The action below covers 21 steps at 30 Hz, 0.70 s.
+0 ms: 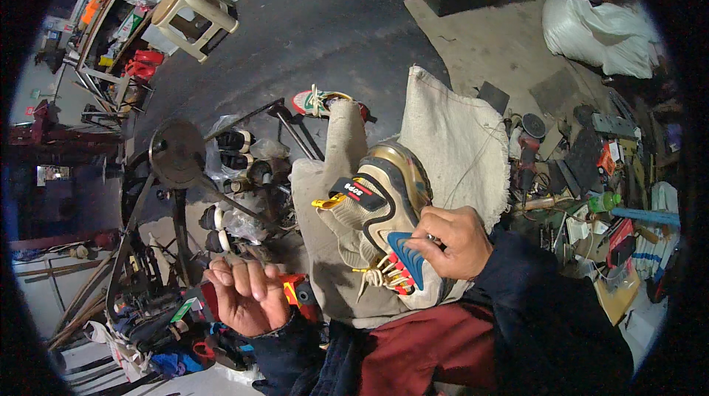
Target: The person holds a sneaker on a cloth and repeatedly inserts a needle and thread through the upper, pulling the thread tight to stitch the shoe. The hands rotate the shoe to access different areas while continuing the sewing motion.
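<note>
A beige sneaker [377, 196] with blue and red panels, cream laces and a yellow pull tab lies on its side across my lap. Under it is a rough grey cloth [458, 115]. My right hand [454, 241] rests against the sneaker's upper beside the blue panel, its fingers pinched. A small metallic bit shows at those fingers; whether it is a ring or a tool tip I cannot tell. Apart from the sneaker, to its left, my left hand [247, 296] is raised with fingers curled and thumb pressed in. Anything inside that grip is too small to make out.
A metal machine with a round wheel [177, 152] stands at left, near bagged shoes [233, 148]. Ahead is a green and red shoe [321, 103]. Tools, including a grinder [528, 148], crowd the right floor. Farther off are a plastic stool [193, 19] and white sack [602, 34].
</note>
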{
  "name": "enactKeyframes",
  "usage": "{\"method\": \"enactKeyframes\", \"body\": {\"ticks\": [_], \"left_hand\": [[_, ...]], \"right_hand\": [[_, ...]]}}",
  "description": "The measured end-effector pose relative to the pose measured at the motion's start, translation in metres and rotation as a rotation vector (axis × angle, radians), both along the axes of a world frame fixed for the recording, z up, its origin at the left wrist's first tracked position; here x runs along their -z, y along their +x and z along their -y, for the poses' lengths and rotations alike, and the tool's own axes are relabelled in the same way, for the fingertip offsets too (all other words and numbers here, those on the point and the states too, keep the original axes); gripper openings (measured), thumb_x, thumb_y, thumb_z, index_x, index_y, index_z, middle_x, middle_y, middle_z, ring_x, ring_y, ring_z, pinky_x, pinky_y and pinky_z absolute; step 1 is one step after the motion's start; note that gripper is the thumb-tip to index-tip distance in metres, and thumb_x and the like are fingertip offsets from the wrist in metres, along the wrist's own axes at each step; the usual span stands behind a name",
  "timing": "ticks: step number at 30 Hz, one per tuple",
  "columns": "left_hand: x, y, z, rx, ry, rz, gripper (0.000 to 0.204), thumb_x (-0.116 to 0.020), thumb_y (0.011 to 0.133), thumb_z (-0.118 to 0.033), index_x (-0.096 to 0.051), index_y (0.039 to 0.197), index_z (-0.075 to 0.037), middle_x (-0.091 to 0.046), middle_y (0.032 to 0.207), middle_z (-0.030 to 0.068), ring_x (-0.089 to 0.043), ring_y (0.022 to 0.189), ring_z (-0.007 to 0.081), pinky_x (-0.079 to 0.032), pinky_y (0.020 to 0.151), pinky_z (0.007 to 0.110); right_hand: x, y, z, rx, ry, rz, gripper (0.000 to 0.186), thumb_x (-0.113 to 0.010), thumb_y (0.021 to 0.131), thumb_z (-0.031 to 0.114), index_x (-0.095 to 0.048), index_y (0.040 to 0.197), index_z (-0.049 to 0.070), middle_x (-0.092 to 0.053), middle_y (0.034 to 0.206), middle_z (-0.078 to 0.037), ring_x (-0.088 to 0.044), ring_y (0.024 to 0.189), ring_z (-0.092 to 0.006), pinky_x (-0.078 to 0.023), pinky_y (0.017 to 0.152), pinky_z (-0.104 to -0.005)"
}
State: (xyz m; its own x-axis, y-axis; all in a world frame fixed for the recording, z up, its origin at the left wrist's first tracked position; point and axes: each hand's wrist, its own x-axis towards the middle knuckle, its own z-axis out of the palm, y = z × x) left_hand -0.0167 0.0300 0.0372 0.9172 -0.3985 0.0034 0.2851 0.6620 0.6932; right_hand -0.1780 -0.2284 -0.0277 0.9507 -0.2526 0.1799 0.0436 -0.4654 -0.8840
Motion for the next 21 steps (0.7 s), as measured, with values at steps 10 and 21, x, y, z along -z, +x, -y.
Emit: {"method": "enactKeyframes", "body": {"ticks": [10, 21], "left_hand": [[0.044, -0.026, -0.05, -0.043, 0.288, -0.262, 0.037, -0.046, 0.107, -0.029, -0.053, 0.075, -0.012, -0.029, 0.052, -0.0036, -0.026, 0.041, 0.012, -0.039, 0.047, 0.035], [0.05, 0.043, -0.11, -0.089, 0.495, -0.169, 0.03, -0.054, 0.106, -0.038, -0.066, 0.096, -0.012, -0.067, 0.085, 0.0068, -0.06, 0.083, 0.0204, -0.05, 0.075, 0.038]], "right_hand": [[0.015, 0.013, -0.01, 0.042, -0.094, 0.165, 0.016, -0.079, 0.074, -0.001, -0.065, 0.079, 0.004, -0.058, 0.068, -0.009, -0.062, 0.056, -0.0302, -0.046, 0.048, -0.0391], [0.004, -0.005, 0.007, 0.117, 0.328, -0.012, 0.019, -0.073, 0.094, 0.017, -0.063, 0.086, 0.003, -0.063, 0.07, -0.007, -0.061, 0.06, -0.0145, -0.046, 0.055, -0.0323]]}}
